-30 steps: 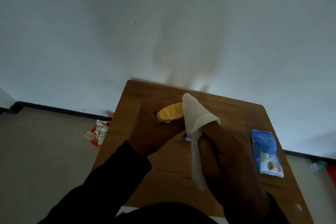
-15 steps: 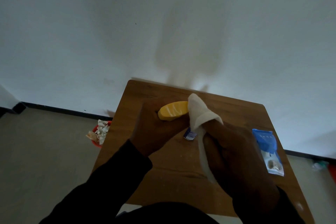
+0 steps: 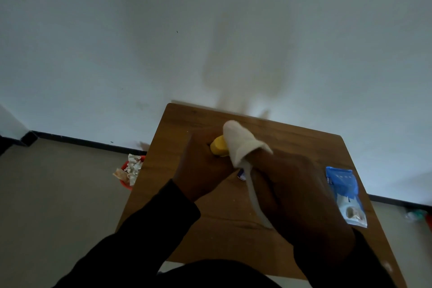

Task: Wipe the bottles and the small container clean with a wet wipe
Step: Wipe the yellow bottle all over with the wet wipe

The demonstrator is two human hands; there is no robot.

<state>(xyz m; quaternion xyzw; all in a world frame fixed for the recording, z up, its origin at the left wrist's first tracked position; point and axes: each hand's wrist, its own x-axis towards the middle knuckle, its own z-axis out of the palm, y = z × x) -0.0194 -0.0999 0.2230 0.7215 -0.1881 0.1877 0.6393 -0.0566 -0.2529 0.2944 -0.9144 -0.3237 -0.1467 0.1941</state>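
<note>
My left hand (image 3: 201,170) grips a yellow bottle (image 3: 218,148) above the wooden table (image 3: 177,124); only its yellow end shows past my fingers. My right hand (image 3: 287,189) holds a white wet wipe (image 3: 240,142) wrapped over its fingertips. The wipe lies over the right part of the yellow bottle and covers it there. A tail of the wipe hangs down along my right palm. A small blue-and-white item (image 3: 241,174), mostly hidden, peeks out on the table between my hands.
A blue wet-wipe pack (image 3: 346,194) lies near the table's right edge. A red bin (image 3: 127,176) full of crumpled paper stands on the floor left of the table. A white wall rises just behind the table.
The wipe on my right fingers has slid leftward over the yellow bottle, so less of the bottle shows. My left hand keeps its grip.
</note>
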